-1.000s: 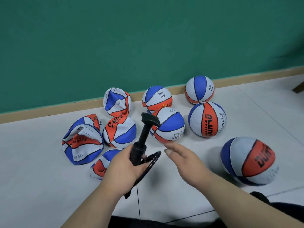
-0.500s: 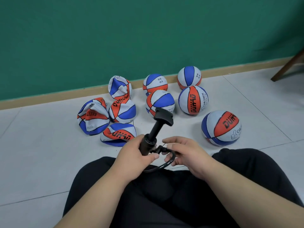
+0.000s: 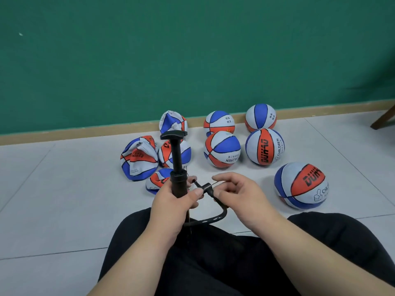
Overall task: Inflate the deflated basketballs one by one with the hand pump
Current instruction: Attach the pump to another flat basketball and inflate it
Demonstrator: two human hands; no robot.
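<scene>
The left hand (image 3: 171, 206) is wrapping tight round the middle of the black pump (image 3: 176, 159). The pump is now standing straight up over the lap, not leaning like it was a second ago. Back then the right hand (image 3: 241, 195) was open and reaching. Now its finger and thumb are pinching the thin needle (image 3: 218, 183) at the end of the hose (image 3: 213, 218), which is looping round from the bottom of the pump. No ball is being held. The flat balls (image 3: 137, 159) are lying on the floor (image 3: 64, 189) just past the left hand, and the round balls (image 3: 264, 146) are sitting to the right, near the green wall (image 3: 192, 50). I think the pump is getting ready, and the next job is picking a flat ball and pushing the needle into its little hole
</scene>
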